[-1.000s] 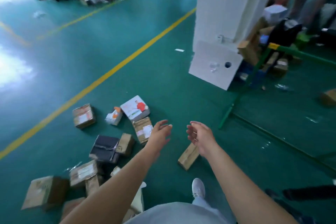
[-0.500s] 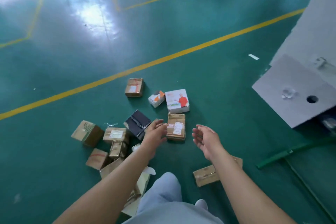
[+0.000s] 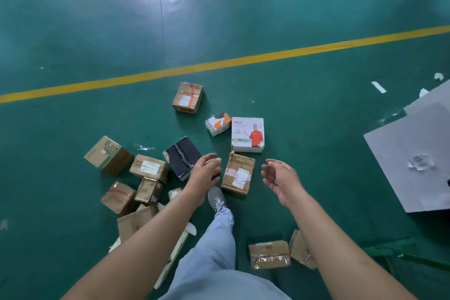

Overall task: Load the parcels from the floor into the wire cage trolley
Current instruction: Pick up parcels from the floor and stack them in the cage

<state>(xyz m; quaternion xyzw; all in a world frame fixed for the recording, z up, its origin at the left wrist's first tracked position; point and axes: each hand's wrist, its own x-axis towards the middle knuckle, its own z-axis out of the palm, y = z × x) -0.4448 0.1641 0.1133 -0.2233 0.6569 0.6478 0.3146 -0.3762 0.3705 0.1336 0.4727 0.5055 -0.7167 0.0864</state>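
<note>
Several parcels lie scattered on the green floor. A brown labelled box [image 3: 238, 174] sits between my hands. My left hand [image 3: 204, 173] hovers just left of it, over a black box [image 3: 182, 157], fingers relaxed and holding nothing. My right hand [image 3: 280, 178] is to the right of the brown box, palm turned inward, empty. Beyond lie a white printed box [image 3: 248, 134], a small orange-and-white box [image 3: 218, 124] and a taped brown box [image 3: 188, 97]. The wire cage trolley is out of view.
More brown boxes cluster at the left [image 3: 108, 155] and near my left arm [image 3: 148, 167]. Two brown parcels [image 3: 269, 254] lie by my right arm. A grey board [image 3: 411, 153] juts in from the right. A yellow line [image 3: 219, 63] crosses the floor. My shoe [image 3: 216, 198] is beside the brown box.
The view has swung down and left onto the pile. Both hands stay empty and now hover either side of the brown labelled box, and I have stepped closer.
</note>
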